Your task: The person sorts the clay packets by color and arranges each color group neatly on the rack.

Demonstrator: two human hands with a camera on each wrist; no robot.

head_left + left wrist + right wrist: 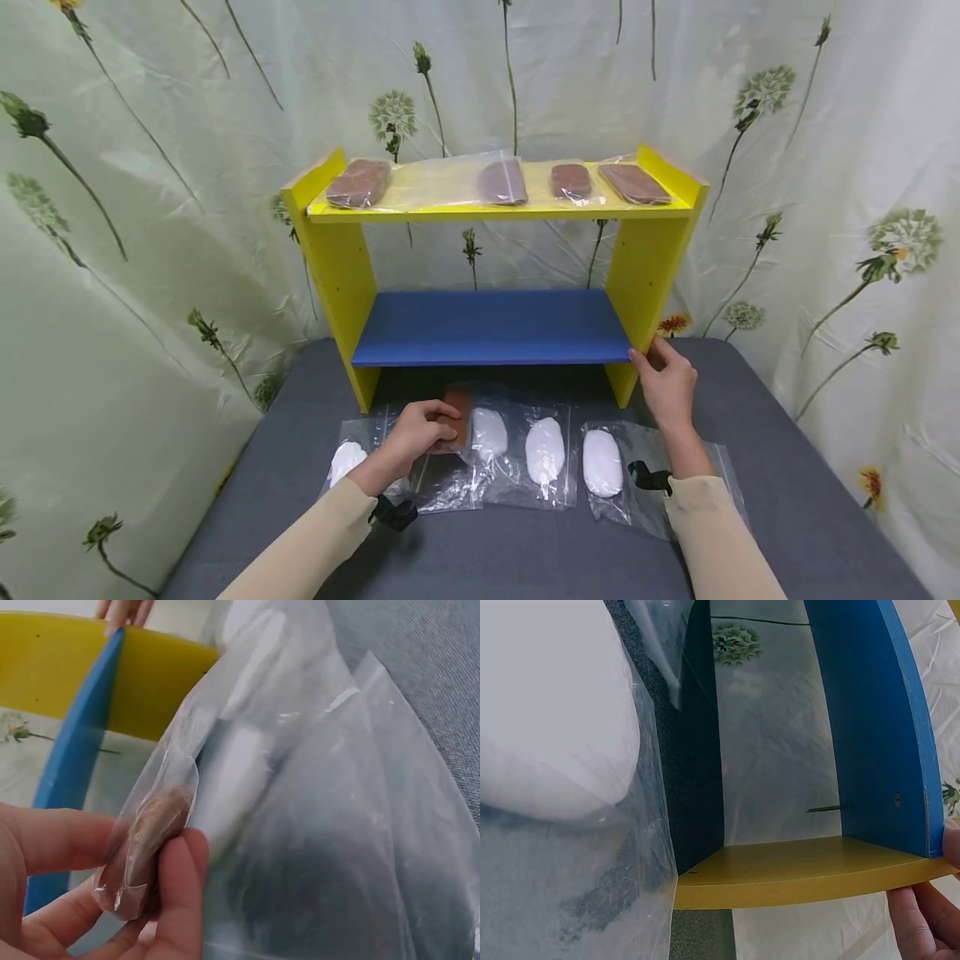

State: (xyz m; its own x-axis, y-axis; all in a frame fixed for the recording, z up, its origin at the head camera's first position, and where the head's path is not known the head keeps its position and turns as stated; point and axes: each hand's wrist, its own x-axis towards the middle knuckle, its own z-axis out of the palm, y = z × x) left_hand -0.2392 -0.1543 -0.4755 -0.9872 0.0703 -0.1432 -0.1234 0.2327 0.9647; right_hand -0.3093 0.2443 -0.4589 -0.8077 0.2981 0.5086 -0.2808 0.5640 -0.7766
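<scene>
My left hand (pixel 411 435) pinches a flat brown slab (pixel 461 410) in a clear zip bag, just above the bagged white pieces in front of the shelf unit. In the left wrist view, thumb and fingers hold the bagged slab (pixel 146 851) by its sides. At the unit's right, my right hand (pixel 670 385) grips the edge of the yellow side panel (pixel 647 287) beside the front corner of the blue shelf (pixel 491 327). The right wrist view shows fingers (pixel 911 922) against the panel's outer face and the thumb near the blue board.
Several bagged brown slabs (pixel 360 183) lie on the yellow top shelf (pixel 442 215). White pieces in clear bags, such as one oval piece (pixel 545 454) and another at right (pixel 602 464), lie on the dark grey tabletop (pixel 510 558). A flowered curtain (pixel 150 208) hangs behind.
</scene>
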